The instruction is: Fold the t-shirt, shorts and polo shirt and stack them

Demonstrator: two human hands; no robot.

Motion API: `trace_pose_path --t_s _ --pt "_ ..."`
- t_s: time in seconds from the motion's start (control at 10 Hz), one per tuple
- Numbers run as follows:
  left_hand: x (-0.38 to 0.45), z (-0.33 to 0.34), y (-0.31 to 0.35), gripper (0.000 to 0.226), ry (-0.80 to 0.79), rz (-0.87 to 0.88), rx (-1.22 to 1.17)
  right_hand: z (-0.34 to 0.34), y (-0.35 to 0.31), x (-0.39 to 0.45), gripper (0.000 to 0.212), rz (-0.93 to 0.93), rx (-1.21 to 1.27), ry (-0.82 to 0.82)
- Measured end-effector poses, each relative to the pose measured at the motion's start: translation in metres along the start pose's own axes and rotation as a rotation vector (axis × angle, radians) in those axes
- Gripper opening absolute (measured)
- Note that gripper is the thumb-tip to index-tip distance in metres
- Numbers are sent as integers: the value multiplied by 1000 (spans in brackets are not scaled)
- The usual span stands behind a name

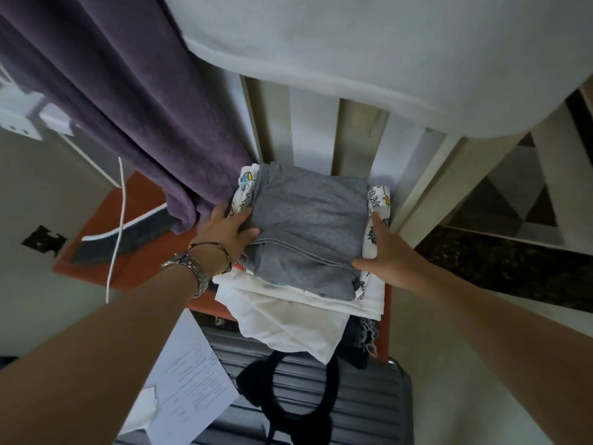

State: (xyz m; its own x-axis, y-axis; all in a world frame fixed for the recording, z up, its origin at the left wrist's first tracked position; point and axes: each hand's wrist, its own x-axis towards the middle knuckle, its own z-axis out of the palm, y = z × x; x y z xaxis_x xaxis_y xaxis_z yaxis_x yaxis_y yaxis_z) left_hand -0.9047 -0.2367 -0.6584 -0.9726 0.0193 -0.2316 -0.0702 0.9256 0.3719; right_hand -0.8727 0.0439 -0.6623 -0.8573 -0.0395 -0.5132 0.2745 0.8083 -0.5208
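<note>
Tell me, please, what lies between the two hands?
In the head view, the folded grey garment lies between the left hand and right hand, on top of the printed white garment.

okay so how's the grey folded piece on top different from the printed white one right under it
The grey garment is plain; the printed garment is white with cartoon drawings. The grey one lies fully in view on top, while the printed one shows only at the edges beneath it. Both are folded in one stack.
</note>
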Motion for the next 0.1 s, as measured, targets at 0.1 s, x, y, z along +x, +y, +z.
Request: trace_pose_path --t_s 0.1 --pt "-21 -44 2 37 -5 45 169 -28 -18 -36 71 -13 -252 28"
